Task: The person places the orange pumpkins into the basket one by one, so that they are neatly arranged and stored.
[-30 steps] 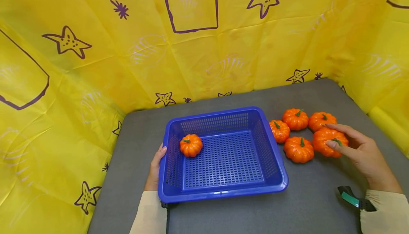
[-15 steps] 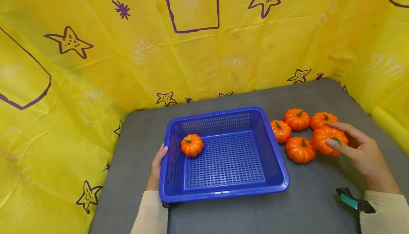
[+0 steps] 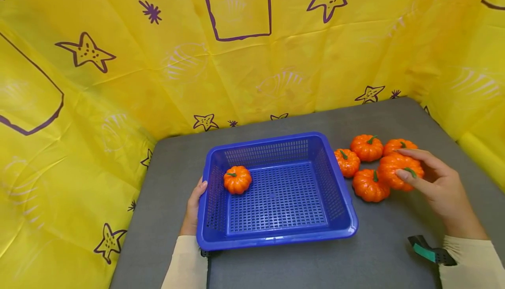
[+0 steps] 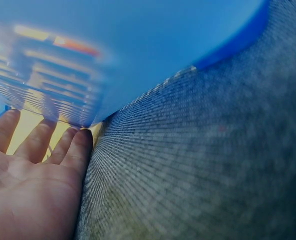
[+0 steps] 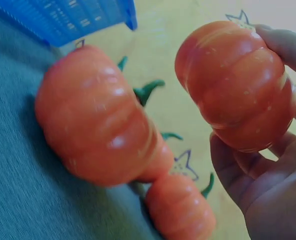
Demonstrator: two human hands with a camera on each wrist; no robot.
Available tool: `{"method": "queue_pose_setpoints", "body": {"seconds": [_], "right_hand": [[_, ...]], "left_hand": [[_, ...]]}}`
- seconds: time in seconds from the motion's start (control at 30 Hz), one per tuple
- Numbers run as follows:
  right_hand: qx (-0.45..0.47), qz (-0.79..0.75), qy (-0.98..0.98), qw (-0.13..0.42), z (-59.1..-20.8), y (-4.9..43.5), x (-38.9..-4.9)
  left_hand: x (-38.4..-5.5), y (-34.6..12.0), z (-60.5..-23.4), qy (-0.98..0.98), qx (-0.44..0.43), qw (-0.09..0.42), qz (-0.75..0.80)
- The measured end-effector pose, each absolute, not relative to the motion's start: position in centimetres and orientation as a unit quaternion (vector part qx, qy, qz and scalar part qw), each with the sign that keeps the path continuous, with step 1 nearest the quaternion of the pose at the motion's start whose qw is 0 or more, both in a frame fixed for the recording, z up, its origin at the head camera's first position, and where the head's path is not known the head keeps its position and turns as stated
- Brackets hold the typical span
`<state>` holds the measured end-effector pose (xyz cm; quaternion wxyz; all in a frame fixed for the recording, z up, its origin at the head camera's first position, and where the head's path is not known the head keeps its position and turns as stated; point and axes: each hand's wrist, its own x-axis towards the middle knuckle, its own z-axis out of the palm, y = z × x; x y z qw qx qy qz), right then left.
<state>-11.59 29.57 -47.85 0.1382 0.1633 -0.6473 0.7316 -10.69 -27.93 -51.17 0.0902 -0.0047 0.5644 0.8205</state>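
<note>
One orange pumpkin (image 3: 394, 165) is held above the table by the right hand (image 3: 445, 189), grasped between the thumb, laid near the green stem, and the other fingers, which are curved around the far side. In the right wrist view, a gap is seen between it and the pumpkins beneath. Four more are gathered on the table: a near pumpkin (image 3: 370, 187), a far-left pumpkin (image 3: 366, 148), a far-right pumpkin (image 3: 401, 145), partly hidden by the held one, and a smaller pumpkin (image 3: 348, 164) set just beside the right wall of a blue basket (image 3: 276, 239). Inside the basket, near its left wall, a single pumpkin (image 3: 237, 180) is placed. The left rim is gripped by the left hand (image 3: 192, 208), the thumb laid over the edge and the other fingers stretched against the outer wall. A black band with a green strip (image 3: 425, 250) is seen by the cuff of the right sleeve (image 3: 469, 260). The grey table (image 3: 300, 269) is bordered by yellow cloth (image 3: 236, 72) on which dark starfish are printed.
</note>
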Motion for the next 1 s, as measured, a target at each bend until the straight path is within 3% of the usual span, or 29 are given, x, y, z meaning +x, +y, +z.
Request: {"method": "queue_pose_setpoints", "body": {"seconds": [0.57,1.0], "right_hand": [[0.164,0.732,-0.654,0.101,-46.1,27.2,-10.7],[0.242,0.725,-0.632,0.125,-46.3,26.4,-11.3]], "left_hand": [[-10.7,-27.9,-51.2,0.558,-0.002,0.092,0.824],[-10.7,-27.9,-51.1,0.565,0.000,0.093,0.820]]}}
